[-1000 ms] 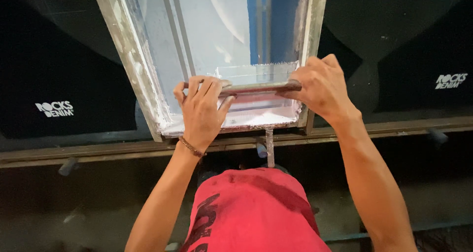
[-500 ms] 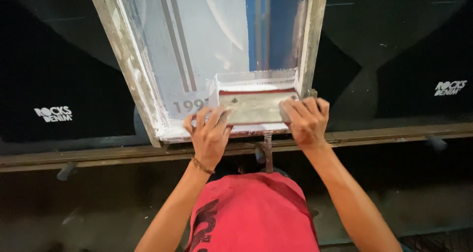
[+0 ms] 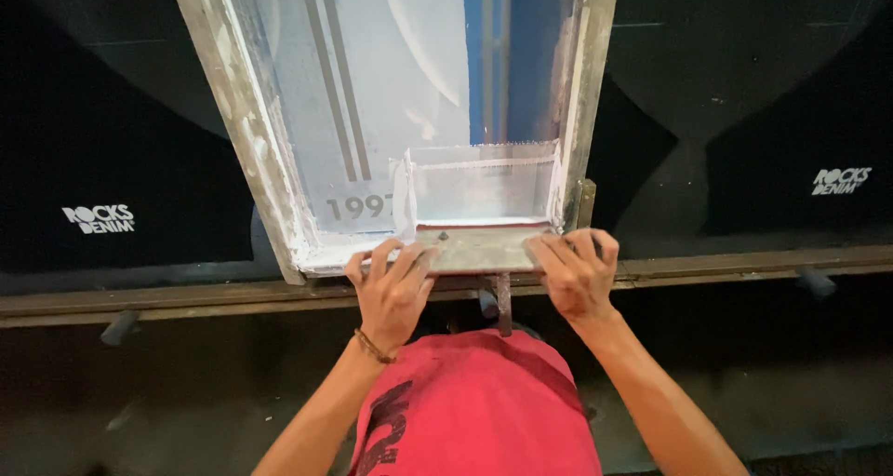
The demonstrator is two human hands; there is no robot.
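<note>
A squeegee (image 3: 479, 250) with a worn, paint-smeared wooden handle is lying crosswise at the near end of a printing screen (image 3: 391, 113), its blade sitting in white ink. The screen, a pale mesh in a chipped wooden frame, is lying flat and reaching away toward the far side, with a wet white streak just beyond the squeegee.

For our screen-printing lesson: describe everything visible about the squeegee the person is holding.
The squeegee is a flat, grey-brown bar, seemingly wood, smeared with white ink. It lies level across the near end of the printing screen, inside the ink-stained wooden frame, at the bottom of a whitish rectangular streak. The left hand grips its left end, the right hand its right end.
</note>
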